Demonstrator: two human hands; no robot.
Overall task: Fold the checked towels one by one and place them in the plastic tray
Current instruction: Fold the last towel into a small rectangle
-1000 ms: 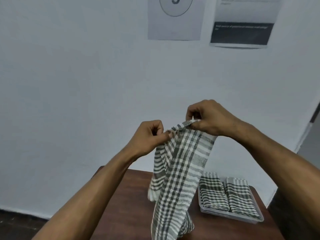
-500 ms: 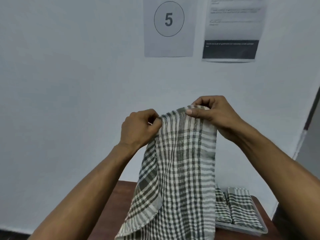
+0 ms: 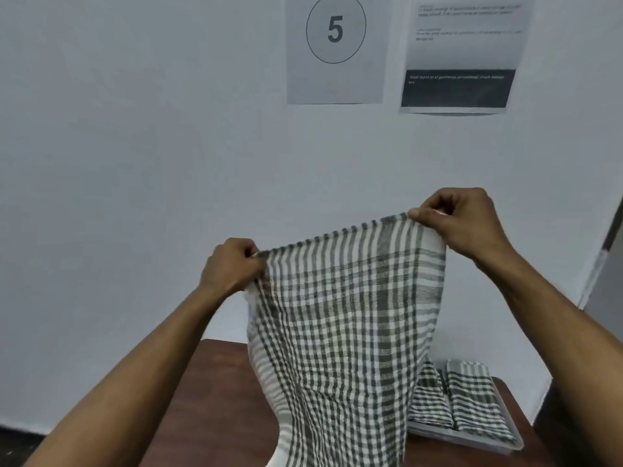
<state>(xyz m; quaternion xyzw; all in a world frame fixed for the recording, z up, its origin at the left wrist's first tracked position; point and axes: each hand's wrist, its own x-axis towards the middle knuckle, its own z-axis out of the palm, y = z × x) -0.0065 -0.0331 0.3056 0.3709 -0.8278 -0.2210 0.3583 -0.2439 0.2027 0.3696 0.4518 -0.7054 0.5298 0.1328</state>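
Head view: a checked towel (image 3: pixel 347 318) is held up in the air above a brown worktop (image 3: pixel 215 392), stretched along its top edge between two hands. The left hand (image 3: pixel 232 267) is pinched on the top left corner, with some cloth bunched below the knuckles; the right hand (image 3: pixel 462 224) is pinched on the top right corner, held higher, so the edge slopes upward to the right. The lower part of the towel hangs free and is cut off by the bottom of the frame.

The step in hand is judged to be the opening out of the towel before its first fold. For a neat result, the two corners would best be levelled, the bunched cloth at the left shaken out, and corner brought to corner so that the stripes line up.

At the right end of the worktop, a clear plastic tray (image 3: pixel 505 444) is seen with two folded towels (image 3: pixel 472 399) lying side by side in it; its left part is hidden behind the hanging cloth. How much room is left cannot be told. On the wall (image 3: pixel 135 163) behind, a sheet marked 5 (image 3: pixel 335 48) and a second notice (image 3: pixel 462 52) with blurred text are pinned.
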